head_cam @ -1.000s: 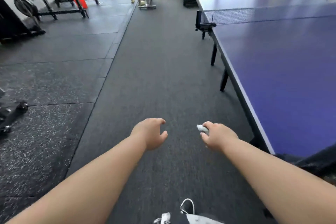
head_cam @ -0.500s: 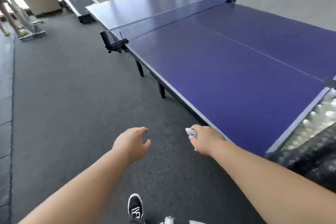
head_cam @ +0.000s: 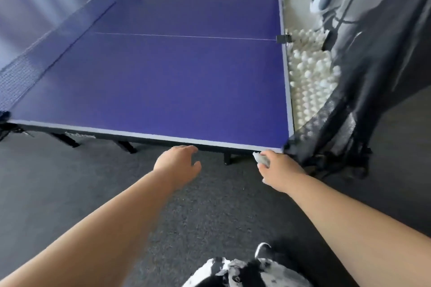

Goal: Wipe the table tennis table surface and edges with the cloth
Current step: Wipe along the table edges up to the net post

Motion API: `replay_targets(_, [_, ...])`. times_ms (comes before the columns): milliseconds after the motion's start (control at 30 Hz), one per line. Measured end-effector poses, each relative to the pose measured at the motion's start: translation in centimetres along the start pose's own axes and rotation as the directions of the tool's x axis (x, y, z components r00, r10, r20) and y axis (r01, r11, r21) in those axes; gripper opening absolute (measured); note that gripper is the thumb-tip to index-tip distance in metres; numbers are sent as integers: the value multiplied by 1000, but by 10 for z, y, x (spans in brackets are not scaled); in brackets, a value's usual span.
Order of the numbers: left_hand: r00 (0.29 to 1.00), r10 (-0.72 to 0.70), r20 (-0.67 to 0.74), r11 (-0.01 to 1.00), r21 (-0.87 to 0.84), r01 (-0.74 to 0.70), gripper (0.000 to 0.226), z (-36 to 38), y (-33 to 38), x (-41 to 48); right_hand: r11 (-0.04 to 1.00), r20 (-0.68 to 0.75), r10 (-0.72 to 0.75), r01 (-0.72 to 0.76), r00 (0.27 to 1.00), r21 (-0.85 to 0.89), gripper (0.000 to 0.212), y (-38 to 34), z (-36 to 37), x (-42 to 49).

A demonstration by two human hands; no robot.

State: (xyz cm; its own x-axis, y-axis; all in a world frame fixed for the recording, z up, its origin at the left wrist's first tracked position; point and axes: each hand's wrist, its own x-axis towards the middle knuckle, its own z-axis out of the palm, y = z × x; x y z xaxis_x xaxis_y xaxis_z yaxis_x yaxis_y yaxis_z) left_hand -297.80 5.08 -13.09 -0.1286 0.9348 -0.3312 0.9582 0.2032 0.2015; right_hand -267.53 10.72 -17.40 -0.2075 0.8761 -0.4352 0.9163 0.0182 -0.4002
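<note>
The right hand (head_cam: 278,169) curls around a bunched white cloth (head_cam: 261,159) just below the near corner of the blue table (head_cam: 163,81). The left hand (head_cam: 178,163) reaches forward, fingers relaxed and holding nothing, near the table's edge.

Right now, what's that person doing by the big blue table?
A person stands at the blue table tennis table. Their right hand grips a small white cloth just by the near edge, close to the corner. The left hand is open and empty beside that edge. The cloth is not on the top yet. White balls lie piled in black netting at the table's end.
</note>
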Motion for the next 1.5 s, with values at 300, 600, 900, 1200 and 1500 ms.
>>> replay_targets(300, [922, 345, 178, 930, 67, -361, 53, 35, 86, 72, 964, -91, 260, -252, 961, 83, 31, 59, 20, -22])
replay_targets(600, [809, 507, 298, 801, 183, -570, 53, 19, 119, 125, 920, -116, 374, -352, 920, 172, 35, 61, 27, 4])
replay_targets(900, [690, 587, 424, 639, 281, -716, 57, 9, 145, 190, 810, -131, 540, -472, 831, 347, 38, 53, 12, 27])
replay_targets(1200, [324, 696, 641, 146, 315, -938, 62, 41, 155, 260, 315, -69, 876, -459, 477, 831, 42, 17, 54, 63])
replay_targets(1500, [209, 790, 576, 31, 302, -953, 60, 110, 129, 315, -513, 454, 853, 247, 258, 822, 62, -8, 79, 147])
